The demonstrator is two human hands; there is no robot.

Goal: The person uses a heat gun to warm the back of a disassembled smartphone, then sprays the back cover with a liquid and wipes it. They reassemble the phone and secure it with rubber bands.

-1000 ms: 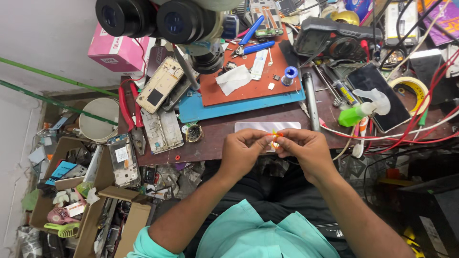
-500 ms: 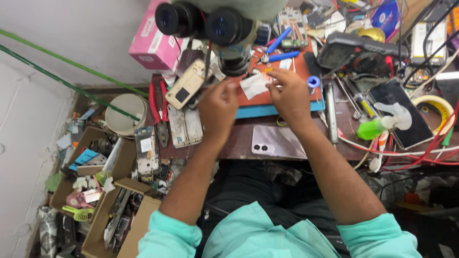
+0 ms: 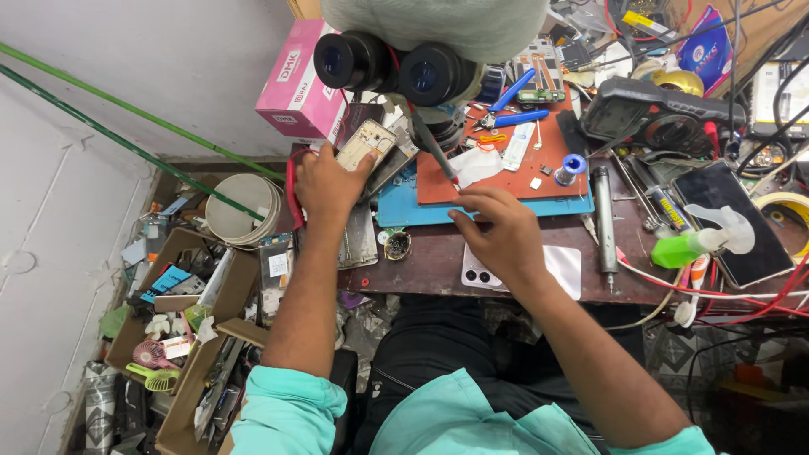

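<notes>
My left hand [image 3: 324,181] reaches to the left part of the desk and grips the lower end of a gold phone frame [image 3: 368,141] that lies tilted beside the microscope. My right hand [image 3: 503,234] is at the front edge of the blue mat [image 3: 493,207], its fingertips pinched on a thin dark tool with a red tip [image 3: 434,150] that slants up under the microscope [image 3: 396,63]. A white phone back cover [image 3: 563,265] lies flat on the desk, partly under my right wrist. An orange mat [image 3: 514,173] with small parts lies on the blue one.
A pink box [image 3: 302,84] stands at the back left, a white tape roll [image 3: 244,209] left of my hand. A green spray bottle [image 3: 699,244], a dark phone [image 3: 729,221], red cables and a black meter [image 3: 657,109] crowd the right. Cardboard boxes of parts [image 3: 181,291] sit lower left.
My hands, held together over the desk's front edge, have split. The left went to the gold phone frame, the right to the blue mat's edge. The white back cover lies on the desk.
</notes>
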